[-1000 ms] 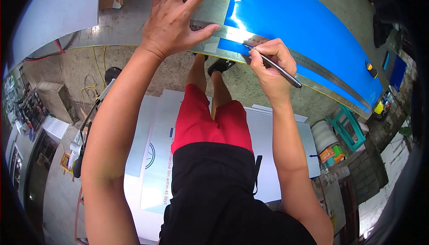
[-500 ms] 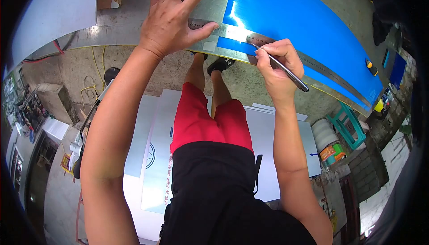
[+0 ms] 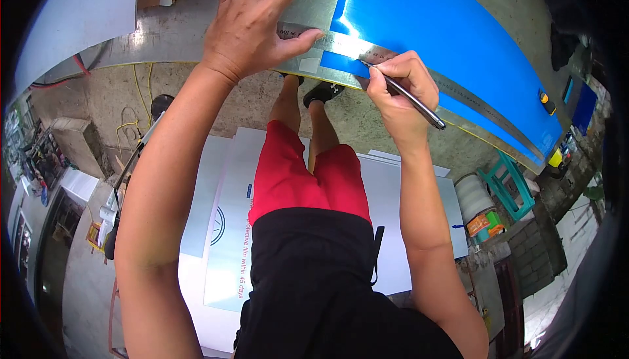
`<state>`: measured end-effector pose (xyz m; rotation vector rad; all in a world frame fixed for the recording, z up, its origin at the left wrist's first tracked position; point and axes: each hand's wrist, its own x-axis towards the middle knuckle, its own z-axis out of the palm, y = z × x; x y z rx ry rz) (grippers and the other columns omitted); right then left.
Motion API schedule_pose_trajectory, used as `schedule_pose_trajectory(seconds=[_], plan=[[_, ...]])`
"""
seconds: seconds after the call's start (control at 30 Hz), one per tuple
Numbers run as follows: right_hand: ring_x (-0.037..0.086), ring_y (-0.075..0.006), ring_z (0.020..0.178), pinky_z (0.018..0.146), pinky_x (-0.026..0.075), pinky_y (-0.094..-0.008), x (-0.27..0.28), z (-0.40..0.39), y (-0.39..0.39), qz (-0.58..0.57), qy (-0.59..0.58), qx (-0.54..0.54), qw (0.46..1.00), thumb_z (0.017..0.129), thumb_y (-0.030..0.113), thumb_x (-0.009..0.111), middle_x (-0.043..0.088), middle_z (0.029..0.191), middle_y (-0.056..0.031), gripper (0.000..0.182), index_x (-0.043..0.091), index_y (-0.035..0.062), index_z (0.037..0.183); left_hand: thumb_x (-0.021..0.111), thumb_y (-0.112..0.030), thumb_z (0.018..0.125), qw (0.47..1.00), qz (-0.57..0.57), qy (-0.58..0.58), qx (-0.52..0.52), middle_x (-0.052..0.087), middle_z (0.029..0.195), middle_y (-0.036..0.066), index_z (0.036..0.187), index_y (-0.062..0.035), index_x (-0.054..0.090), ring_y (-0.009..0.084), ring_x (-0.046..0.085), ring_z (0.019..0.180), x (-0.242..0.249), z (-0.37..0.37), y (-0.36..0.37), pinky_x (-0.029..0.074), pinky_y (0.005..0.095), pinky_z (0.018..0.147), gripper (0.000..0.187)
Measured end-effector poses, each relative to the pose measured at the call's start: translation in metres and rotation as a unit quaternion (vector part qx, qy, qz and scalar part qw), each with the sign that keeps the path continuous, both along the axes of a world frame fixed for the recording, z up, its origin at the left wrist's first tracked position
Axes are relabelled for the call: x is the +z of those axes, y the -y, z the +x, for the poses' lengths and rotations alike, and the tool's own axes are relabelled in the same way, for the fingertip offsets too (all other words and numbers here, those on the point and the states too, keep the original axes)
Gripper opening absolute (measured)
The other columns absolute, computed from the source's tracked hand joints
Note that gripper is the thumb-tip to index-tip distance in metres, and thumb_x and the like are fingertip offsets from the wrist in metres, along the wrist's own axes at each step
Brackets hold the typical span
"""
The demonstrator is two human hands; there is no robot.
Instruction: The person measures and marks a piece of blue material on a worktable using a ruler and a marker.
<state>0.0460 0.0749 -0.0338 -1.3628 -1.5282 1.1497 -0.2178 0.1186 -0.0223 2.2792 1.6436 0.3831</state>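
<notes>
Pen (image 3: 419,105) and ruler (image 3: 344,45) meet on the shiny blue sheet (image 3: 426,25), which lies on the counter (image 3: 177,41) close to its near edge. The right hand (image 3: 407,90) has its fingers bent tight around the pen, and the pen leans, with its tip right by the ruler's near side. The left hand (image 3: 251,28) is spread wide and grips nothing. Its thumb lies on the left part of the ruler, just left of the blue sheet.

The ruler could slip. Both it and the sheet look smooth, and no hand is on the ruler's far right end, so a hard push from the pen could make that end swing. Then a line would come out crooked. The pen tip could also wander off the ruler's side if the pen tips over too much. A bright shine on the ruler and sheet could make small marks hard to see. A yellow and black tool (image 3: 548,102) sits on the right end of the sheet. If the sheet got a big tug, that tool might slide too.
</notes>
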Motion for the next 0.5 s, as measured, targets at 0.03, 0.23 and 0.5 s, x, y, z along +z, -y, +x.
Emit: schedule_pose_trajectory(seconds=[0.03,0.23,0.5], plan=[[0.066,-0.0132,0.075,0.063,0.052,-0.026,-0.0004,0.0002,0.0002,-0.001,0.0,0.001,1.0,0.079,-0.009,0.08,0.065,0.084,-0.0075,0.018,0.066,0.0,0.086,0.084,-0.047,0.075,1.0,-0.003,-0.001,0.002,0.048,0.147,0.012,0.14,-0.0203,0.059,0.0338,0.039,0.147,0.0004,0.0002,-0.0001,0.024,0.0552,0.126,0.075],[0.065,-0.0125,0.072,0.062,0.052,-0.0258,-0.0035,0.0006,0.0001,0.02,0.004,0.006,1.0,0.078,-0.009,0.081,0.065,0.083,-0.0068,0.019,0.066,0.0005,0.085,0.085,-0.045,0.073,1.0,0.003,0.006,0.0,0.048,0.146,0.011,0.138,-0.0204,0.06,0.0338,0.038,0.147,-0.0005,-0.0002,-0.0002,0.025,0.0554,0.126,0.074],[0.066,-0.0131,0.071,0.061,0.052,-0.026,-0.0036,0.0006,-0.0013,0.04,0.013,0.012,0.999,0.078,-0.009,0.082,0.066,0.082,-0.0072,0.019,0.067,0.0009,0.085,0.084,-0.043,0.073,1.0,-0.002,0.0,0.002,0.047,0.146,0.011,0.138,-0.021,0.061,0.0338,0.038,0.146,0.0013,0.0005,-0.0009,0.025,0.0555,0.126,0.073]])
